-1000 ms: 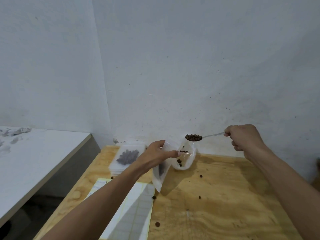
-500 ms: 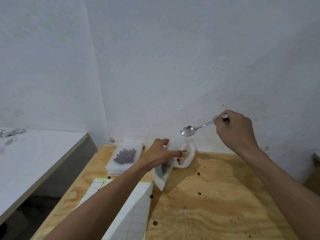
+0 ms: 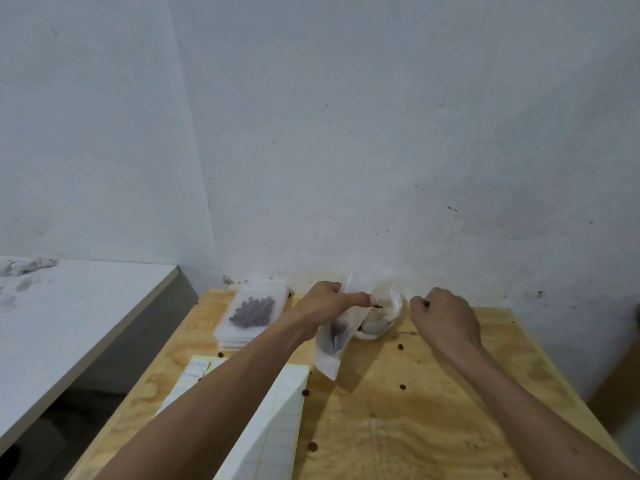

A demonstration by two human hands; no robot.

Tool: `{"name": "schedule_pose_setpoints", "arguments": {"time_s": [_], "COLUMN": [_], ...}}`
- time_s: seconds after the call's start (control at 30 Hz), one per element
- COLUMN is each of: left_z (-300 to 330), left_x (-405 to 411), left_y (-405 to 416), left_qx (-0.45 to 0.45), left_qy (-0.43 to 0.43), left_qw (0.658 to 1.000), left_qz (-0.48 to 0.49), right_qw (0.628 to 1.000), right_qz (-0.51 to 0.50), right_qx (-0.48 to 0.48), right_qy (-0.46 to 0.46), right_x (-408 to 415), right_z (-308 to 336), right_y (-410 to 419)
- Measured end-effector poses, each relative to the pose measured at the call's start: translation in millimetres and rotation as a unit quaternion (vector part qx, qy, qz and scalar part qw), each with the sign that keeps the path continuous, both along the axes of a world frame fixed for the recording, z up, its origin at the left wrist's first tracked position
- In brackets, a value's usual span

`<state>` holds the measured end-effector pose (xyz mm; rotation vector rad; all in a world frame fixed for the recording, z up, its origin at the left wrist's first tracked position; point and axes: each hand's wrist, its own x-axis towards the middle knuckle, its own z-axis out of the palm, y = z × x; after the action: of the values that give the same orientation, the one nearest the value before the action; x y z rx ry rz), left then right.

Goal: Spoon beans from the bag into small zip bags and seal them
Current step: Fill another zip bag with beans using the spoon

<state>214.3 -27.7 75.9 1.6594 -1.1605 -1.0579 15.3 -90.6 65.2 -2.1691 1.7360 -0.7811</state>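
Note:
My left hand point(image 3: 329, 306) pinches the top of a small frosted zip bag point(image 3: 331, 346), which hangs tilted with a few dark beans inside. Just right of it, by the wall, sits the clear plastic bean bag point(image 3: 393, 301). The bowl of a metal spoon point(image 3: 374, 328) shows through its side, low inside the bag. My right hand point(image 3: 446, 320) is curled in a fist beside the bean bag's mouth, gripping the spoon's handle, which is mostly hidden.
A stack of small zip bags point(image 3: 252, 311) topped by a filled one lies at the plywood table's point(image 3: 433, 427) back left. Label sheets point(image 3: 277, 420) lie under my left forearm. Several loose beans point(image 3: 401, 386) dot the wood. A white counter point(image 3: 69, 323) stands at the left.
The spoon went from full to empty above the small bag. My right hand then dropped and put the spoon into the bean bag. My left hand kept holding the small bag.

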Motion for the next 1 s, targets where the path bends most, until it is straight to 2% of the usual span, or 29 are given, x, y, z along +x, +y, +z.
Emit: {"name": "schedule_pose_setpoints", "arguments": {"time_s": [0.2, 0.3, 0.5, 0.73, 0.83, 1.0], "left_z": [-1.8, -5.7, -14.9, -16.1, -13.7, -5.2], "left_x": [1.0, 9.3, 22.1, 24.7, 26.3, 22.6], "left_y": [-6.8, -4.5, 8.9, 18.1, 19.8, 22.8], "left_qx": [-0.034, -0.051, -0.089, -0.087, -0.089, -0.076], "left_qy": [0.043, 0.072, 0.148, 0.155, 0.161, 0.122], "left_qw": [0.998, 0.996, 0.984, 0.982, 0.981, 0.988], "left_qz": [0.007, -0.003, -0.034, -0.060, -0.058, -0.061], "right_qw": [0.991, 0.976, 0.948, 0.926, 0.934, 0.939], "right_qz": [-0.041, -0.047, -0.077, -0.103, -0.096, -0.071], "right_qx": [0.106, 0.170, 0.242, 0.260, 0.240, 0.211], "right_qy": [-0.064, -0.125, -0.190, -0.254, -0.245, -0.263], "right_x": [-1.6, -8.3, -8.9, 0.1, 0.4, 0.4], "right_z": [5.3, 2.3, -6.4, -25.7, -28.8, -31.6], "right_y": [-3.3, -5.5, -5.6, -4.6, -2.1, -1.3]}}
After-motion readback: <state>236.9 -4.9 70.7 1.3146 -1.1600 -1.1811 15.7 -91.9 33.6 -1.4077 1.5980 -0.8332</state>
